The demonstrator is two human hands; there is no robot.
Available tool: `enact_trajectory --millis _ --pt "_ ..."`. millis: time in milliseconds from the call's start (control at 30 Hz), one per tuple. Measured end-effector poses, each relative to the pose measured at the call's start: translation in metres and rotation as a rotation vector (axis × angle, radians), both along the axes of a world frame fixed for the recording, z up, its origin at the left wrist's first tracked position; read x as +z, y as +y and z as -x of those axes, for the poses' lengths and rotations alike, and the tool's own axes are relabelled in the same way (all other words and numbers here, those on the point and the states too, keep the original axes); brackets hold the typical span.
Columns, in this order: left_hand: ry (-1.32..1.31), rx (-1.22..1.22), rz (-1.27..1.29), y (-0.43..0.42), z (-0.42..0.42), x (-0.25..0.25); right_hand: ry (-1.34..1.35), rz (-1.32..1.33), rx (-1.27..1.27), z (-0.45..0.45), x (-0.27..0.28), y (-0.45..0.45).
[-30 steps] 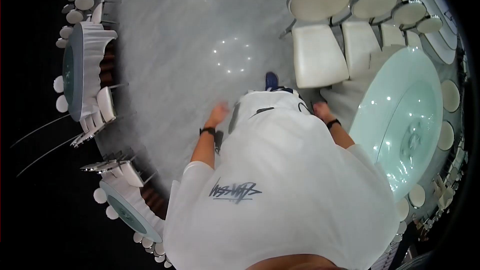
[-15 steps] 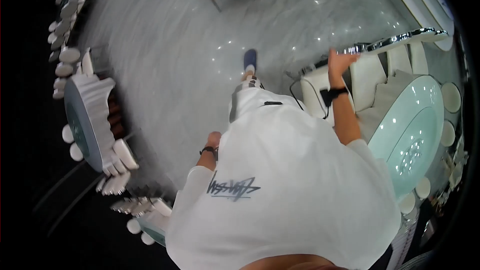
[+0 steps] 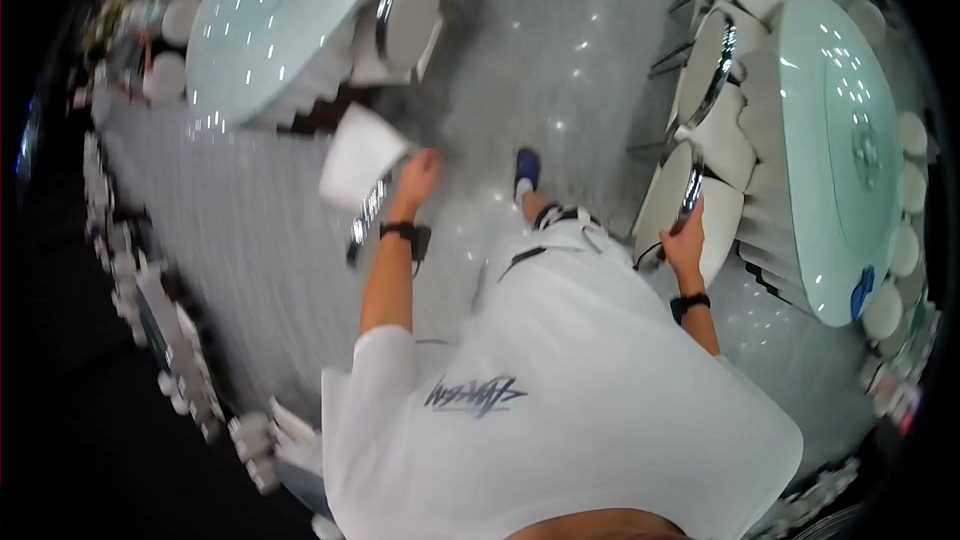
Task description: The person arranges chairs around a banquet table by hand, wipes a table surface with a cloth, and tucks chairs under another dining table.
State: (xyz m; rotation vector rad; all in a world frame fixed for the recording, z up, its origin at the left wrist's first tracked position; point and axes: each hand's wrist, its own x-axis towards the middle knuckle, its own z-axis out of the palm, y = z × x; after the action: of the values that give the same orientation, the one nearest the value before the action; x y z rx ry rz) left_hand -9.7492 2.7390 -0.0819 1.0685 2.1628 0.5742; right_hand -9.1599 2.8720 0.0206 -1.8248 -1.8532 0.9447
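Observation:
My left hand (image 3: pixel 421 176) is raised in front of me with its fingers curled closed. Just beside it is a white chair (image 3: pixel 363 157) with a chrome rail; whether the hand touches it I cannot tell. On the other side, my right hand (image 3: pixel 686 243) is closed around the lower end of the chrome-rimmed back of a cream chair (image 3: pixel 668 202). That chair stands at a round table (image 3: pixel 840 155) with a pale green glass top and a pleated cloth.
Another round glass table (image 3: pixel 270 25) is at the upper left, with a chrome-backed chair (image 3: pixel 408 20) at its side. Grey glossy floor (image 3: pixel 500 70) runs between the tables. More chairs line the right table, and a blue item (image 3: pixel 862 292) lies on its edge.
The view has turned and moved between two tables. My left hand has risen and come forward. My right hand has gone from spread fingers to closing on a chair back.

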Motion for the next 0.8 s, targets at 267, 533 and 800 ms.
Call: enact_trajectory --millis 267,533,800 --pt "-0.054 -0.341 0.266 0.128 0.090 -0.067 -0.774 0.203 0.122 0.026 0.007 0.155" --pt "-0.271 -0.569 0.473 0.290 0.129 -0.095 -0.262 0.421 -0.016 0.156 0.009 0.285" --pt "0.121 -0.839 0.312 0.681 0.162 -0.104 -0.302 0.607 -0.194 0.245 -0.010 0.414"
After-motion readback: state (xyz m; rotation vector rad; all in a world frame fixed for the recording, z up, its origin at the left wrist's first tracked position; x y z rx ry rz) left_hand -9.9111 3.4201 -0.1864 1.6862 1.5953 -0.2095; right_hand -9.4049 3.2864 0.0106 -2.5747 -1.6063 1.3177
